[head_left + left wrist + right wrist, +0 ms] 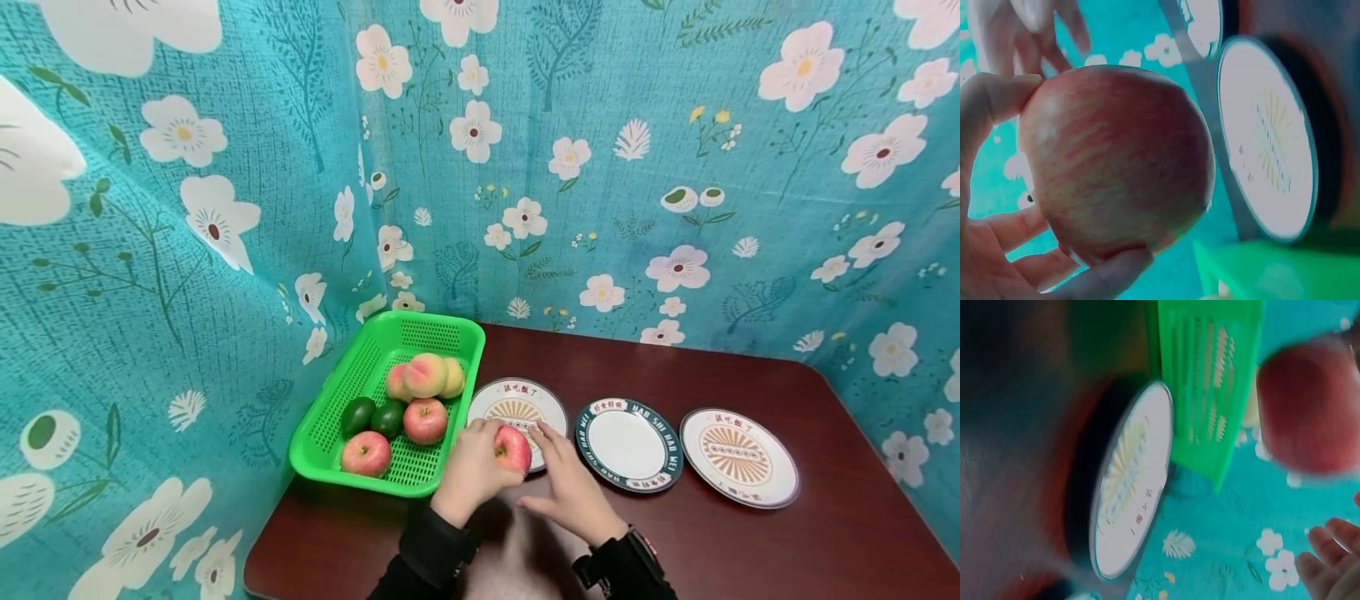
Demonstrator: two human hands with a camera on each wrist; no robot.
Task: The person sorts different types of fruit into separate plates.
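My left hand [474,468] grips a red apple [513,448] just over the near edge of the left plate [517,402]. In the left wrist view the apple [1116,169] fills the frame, with thumb and fingers curled round it. My right hand [566,483] is beside the apple on its right, fingers straight and spread, touching or nearly touching it; which one I cannot tell. In the right wrist view the apple [1307,409] is blurred, the fingertips [1329,559] lie apart from it, and the plate [1132,481] shows beside the basket [1210,375].
A green basket [352,383] at the left holds two red apples [425,419], peaches [426,374] and dark green avocados [358,415]. Two more plates [628,442] [738,457] stand in a row to the right on the dark wooden table [825,533]. A floral curtain surrounds it.
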